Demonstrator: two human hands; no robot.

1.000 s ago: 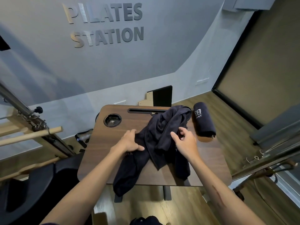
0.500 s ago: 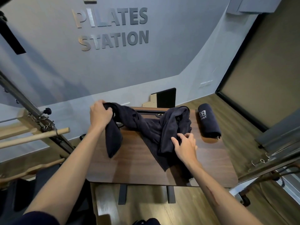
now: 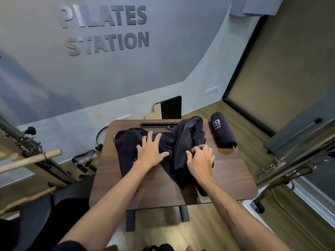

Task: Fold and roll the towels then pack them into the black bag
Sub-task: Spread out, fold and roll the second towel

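Grey wall lettering looked down on the small walnut counter (image 3: 235, 178) where I worked, with wooden floor all round it. My loose towel (image 3: 183, 140) lay crumpled across the counter's far half, one end spread flat toward the far left corner, the other heaped and twisted toward the far edge, a tail trailing to the near right. A rolled towel (image 3: 223, 133) already sat at the far right corner, partly over the edge. I could not see the black bag for certain.

The risks, as I judged them: the twisted heap could fold in crooked and give a lumpy roll if I did not shake it flat; the hanging tail might drag the cloth off the near edge; and a careless sweep rightward could knock the finished roll to the floor.

My left hand (image 3: 151, 151) lay flat, fingers straight and splayed, pressing the spread part down. My right hand (image 3: 200, 158) hovered palm-down over the bunched part, fingers curled and pinching a fold.
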